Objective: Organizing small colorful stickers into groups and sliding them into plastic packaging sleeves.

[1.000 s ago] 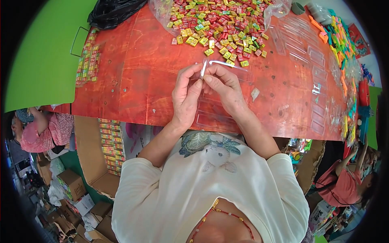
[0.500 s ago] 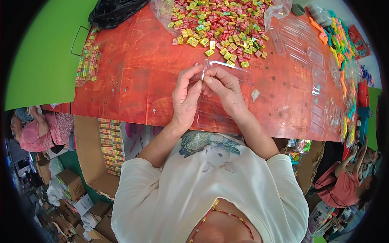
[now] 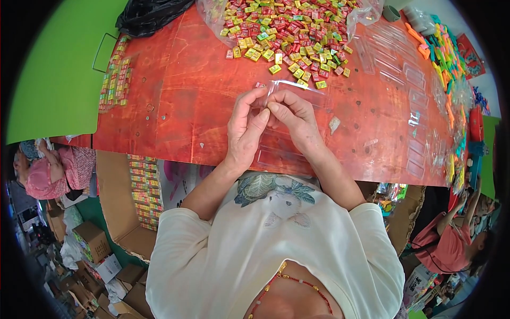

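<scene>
Both my hands meet over the middle of the red wooden table (image 3: 175,106). My left hand (image 3: 245,127) and my right hand (image 3: 294,118) pinch the near end of a clear plastic bag (image 3: 303,91), whose mouth points away from me toward the pile. A small red packet (image 3: 260,85) shows at my left fingertips. Just beyond the bag lies a big heap of small coloured packets (image 3: 287,32), red, yellow and green, spilling from a clear sack (image 3: 366,13).
Several empty clear bags (image 3: 393,64) lie on the table's right side. A strip of packed coloured packets (image 3: 116,82) sits at the left edge. A black bag (image 3: 149,16) lies at the far left. Cardboard boxes (image 3: 122,212) stand below. Other people sit at left (image 3: 48,170) and right (image 3: 451,239).
The clear bag has been turned and pulled flatter between my fingers; my hands stay together at the same spot over the table.
</scene>
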The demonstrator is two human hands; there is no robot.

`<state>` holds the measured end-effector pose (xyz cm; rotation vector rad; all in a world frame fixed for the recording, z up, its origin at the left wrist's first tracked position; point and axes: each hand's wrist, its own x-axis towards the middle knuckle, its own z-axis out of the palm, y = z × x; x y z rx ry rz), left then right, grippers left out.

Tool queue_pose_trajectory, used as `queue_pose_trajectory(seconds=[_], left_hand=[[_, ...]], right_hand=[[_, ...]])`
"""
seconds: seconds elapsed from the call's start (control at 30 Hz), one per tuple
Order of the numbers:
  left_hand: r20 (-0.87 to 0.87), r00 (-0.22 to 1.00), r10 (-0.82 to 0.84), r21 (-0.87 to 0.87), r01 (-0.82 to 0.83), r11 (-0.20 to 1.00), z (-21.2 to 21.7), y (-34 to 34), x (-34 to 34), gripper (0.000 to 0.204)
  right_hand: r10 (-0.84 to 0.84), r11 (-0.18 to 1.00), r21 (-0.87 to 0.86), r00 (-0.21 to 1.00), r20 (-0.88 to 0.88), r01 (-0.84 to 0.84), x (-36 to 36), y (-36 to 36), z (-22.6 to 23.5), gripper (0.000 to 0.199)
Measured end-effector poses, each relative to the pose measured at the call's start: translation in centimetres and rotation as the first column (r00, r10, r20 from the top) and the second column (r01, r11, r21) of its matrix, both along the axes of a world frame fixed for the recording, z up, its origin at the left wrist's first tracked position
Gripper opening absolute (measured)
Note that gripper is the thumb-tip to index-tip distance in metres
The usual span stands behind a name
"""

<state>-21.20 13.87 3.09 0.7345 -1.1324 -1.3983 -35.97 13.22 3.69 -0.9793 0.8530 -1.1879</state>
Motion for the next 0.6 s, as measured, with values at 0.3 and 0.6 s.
queue_pose_trajectory(seconds=[0.3, 0.6], left_hand=[[0.088, 0.996, 0.012, -0.059, -0.007, 0.998, -0.21, 0.04, 0.26, 0.038], [0.1, 0.995, -0.001, -0.061, 0.007, 0.998, -0.28, 0.18, 0.37, 0.037]], right_hand=[[-0.007, 1.0, -0.003, 1.0, 0.014, 0.007, 0.14, 0.15, -0.1, 0.012], [0.009, 1.0, 0.012, 1.0, 0.007, -0.009, 0.02, 0.17, -0.02, 0.015]])
